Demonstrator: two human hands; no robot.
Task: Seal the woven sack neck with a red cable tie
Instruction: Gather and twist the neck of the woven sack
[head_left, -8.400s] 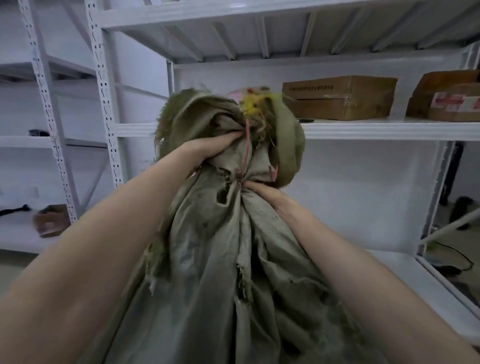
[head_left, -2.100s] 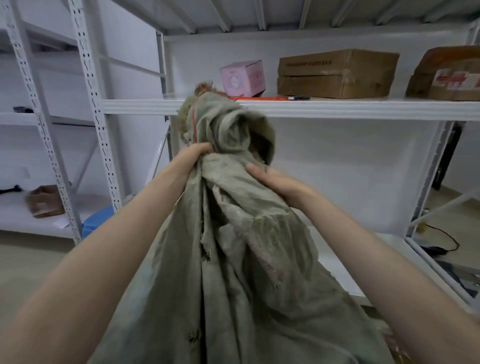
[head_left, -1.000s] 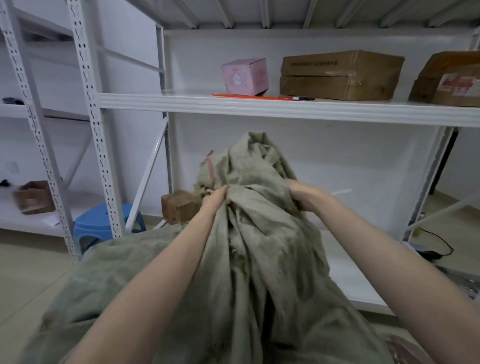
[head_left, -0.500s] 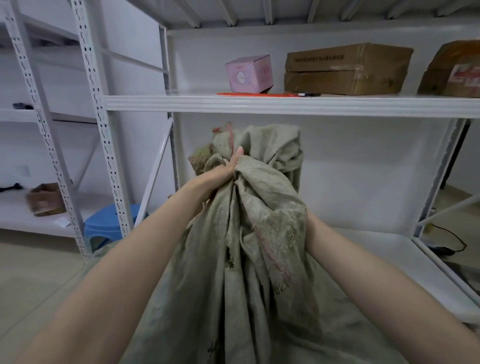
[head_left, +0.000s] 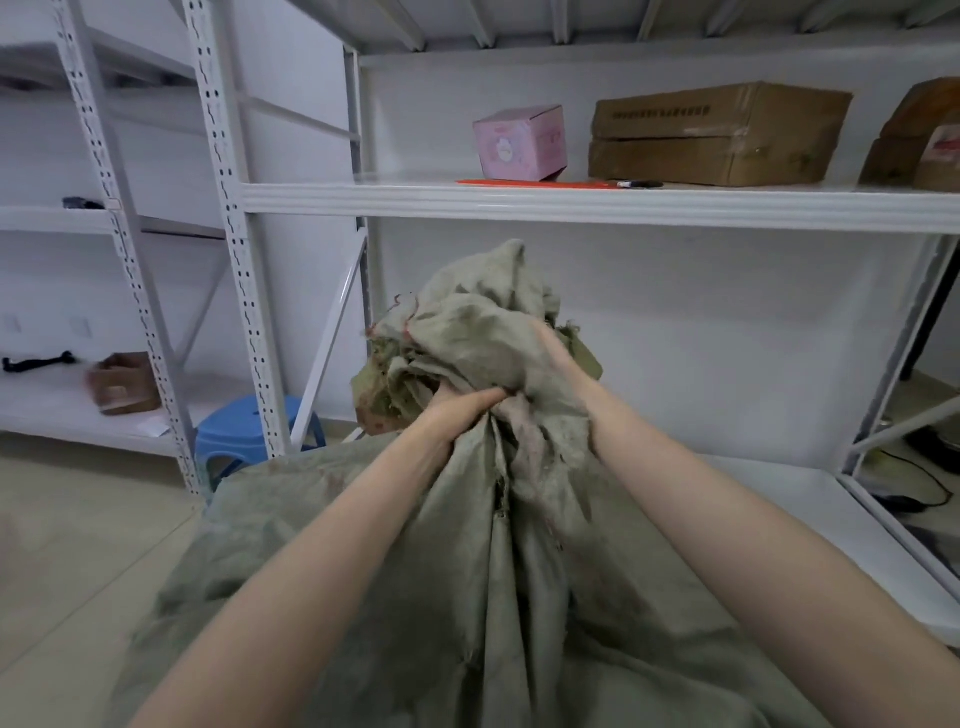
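The right hand (head_left: 558, 364) has its fingers sunk in the bunched top of the dull olive-green woven sack (head_left: 467, 561), so I cannot tell their grip. A thin red strand (head_left: 409, 319) there is too small to identify. The left hand (head_left: 460, 413), arm outstretched, curls its fingers tightly round the gathered neck before the white metal shelving (head_left: 571, 205).

The olive-green woven sack (head_left: 467, 571) is of coarse, matt cloth, stained and worn, with loose frayed threads at its mouth. The white metal shelf rack (head_left: 571, 205) has smooth paint with a weak shine. The flat brown cardboard box (head_left: 717, 135) is matt and creased; the small pink cardboard box (head_left: 519, 143) looks smoother. The low blue plastic stool (head_left: 249, 415) is slightly glossy.
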